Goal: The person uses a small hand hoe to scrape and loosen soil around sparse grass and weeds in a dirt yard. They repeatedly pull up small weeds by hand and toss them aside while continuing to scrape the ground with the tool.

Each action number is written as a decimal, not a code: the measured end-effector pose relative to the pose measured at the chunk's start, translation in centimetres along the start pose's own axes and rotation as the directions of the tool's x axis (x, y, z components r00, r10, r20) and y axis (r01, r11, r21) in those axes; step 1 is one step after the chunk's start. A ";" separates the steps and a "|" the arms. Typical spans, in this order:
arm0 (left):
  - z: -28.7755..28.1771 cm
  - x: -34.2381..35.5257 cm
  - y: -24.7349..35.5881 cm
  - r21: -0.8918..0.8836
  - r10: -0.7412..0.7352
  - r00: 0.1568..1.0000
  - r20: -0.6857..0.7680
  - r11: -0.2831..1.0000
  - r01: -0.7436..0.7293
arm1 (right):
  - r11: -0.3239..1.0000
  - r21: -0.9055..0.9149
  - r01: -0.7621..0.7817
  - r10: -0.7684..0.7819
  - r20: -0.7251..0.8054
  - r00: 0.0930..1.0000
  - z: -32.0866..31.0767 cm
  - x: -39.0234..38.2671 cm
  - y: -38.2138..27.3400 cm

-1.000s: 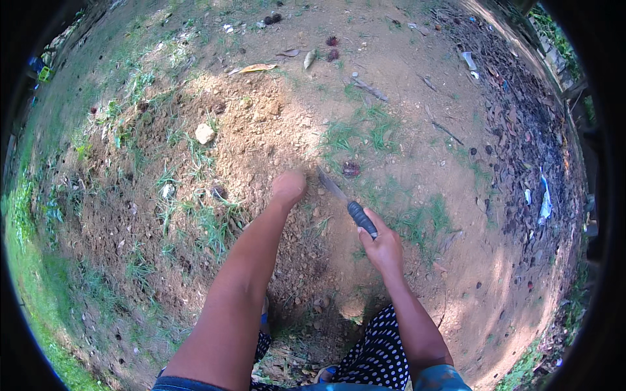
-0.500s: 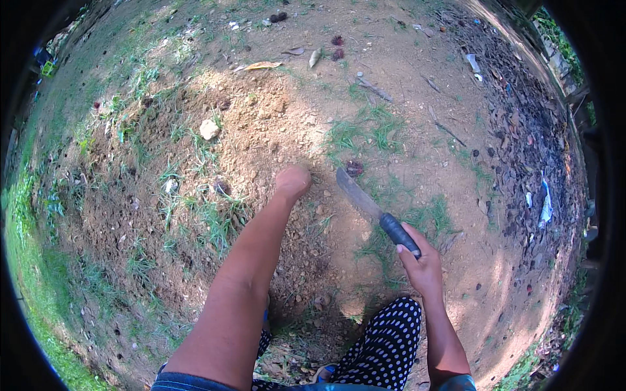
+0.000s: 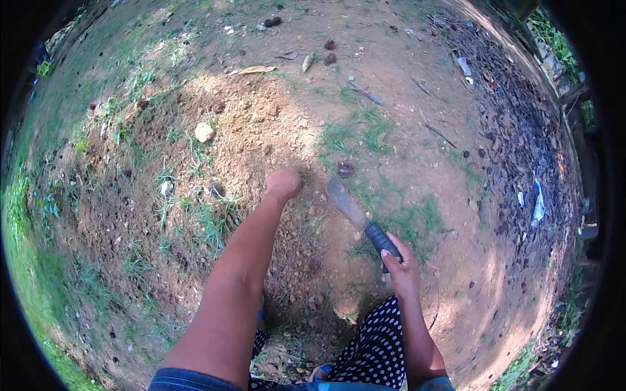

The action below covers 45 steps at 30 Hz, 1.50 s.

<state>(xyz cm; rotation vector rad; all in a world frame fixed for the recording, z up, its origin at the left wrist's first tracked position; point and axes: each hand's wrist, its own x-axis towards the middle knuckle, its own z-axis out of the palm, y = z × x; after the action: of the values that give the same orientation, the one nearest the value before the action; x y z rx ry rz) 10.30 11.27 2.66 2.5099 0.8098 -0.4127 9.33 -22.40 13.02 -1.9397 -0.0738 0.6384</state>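
My left hand (image 3: pixel 283 182) is down at the loose brown soil (image 3: pixel 254 114), its fingers hidden or blurred against the dirt. My right hand (image 3: pixel 399 264) grips the black wrapped handle of a curved steel blade (image 3: pixel 347 203), which angles up-left toward the ground to the right of my left hand. A small dark reddish spiky object (image 3: pixel 345 170) lies just beyond the blade's tip, beside green grass tufts (image 3: pixel 365 130). A pale lump (image 3: pixel 204 132) sits on the dug soil up and left of my left hand.
Dark leaf litter (image 3: pixel 505 130) with white scraps (image 3: pixel 538 202) runs along the right, beside a low edge of blocks and posts. Sticks (image 3: pixel 365 91) and a dry leaf (image 3: pixel 251 70) lie ahead. Grass edges the left. My legs in dotted trousers (image 3: pixel 372 345) are at the bottom.
My right hand and the blade have moved right and back toward me since a second ago, away from my left hand. My left hand stays at about the same spot in the soil.
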 end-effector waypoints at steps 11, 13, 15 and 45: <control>-0.1 -0.4 0.4 -0.002 -0.023 0.995 0.093 1.000 0.023 | 0.997 -0.075 0.032 -0.029 0.037 0.999 7.3 5.9 1.9; -0.7 -0.6 0.9 0.005 -0.013 0.999 0.052 1.000 0.012 | 0.950 0.261 -0.170 0.145 0.110 0.983 7.0 5.8 1.5; -0.5 -0.6 0.9 -0.015 -0.005 1.000 -0.011 1.000 0.005 | 0.759 0.540 -0.363 0.283 0.229 0.931 6.3 5.2 1.2; -8.5 -0.8 -6.0 -0.009 -0.191 0.917 -0.349 0.980 0.200 | 0.443 0.596 -0.670 0.406 0.533 0.742 -3.1 -2.0 -1.7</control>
<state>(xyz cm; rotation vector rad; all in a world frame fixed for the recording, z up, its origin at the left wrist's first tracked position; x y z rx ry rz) 7.16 19.60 8.19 2.5731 1.2050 -0.0365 9.44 -24.85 16.20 -0.9535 0.5927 1.1911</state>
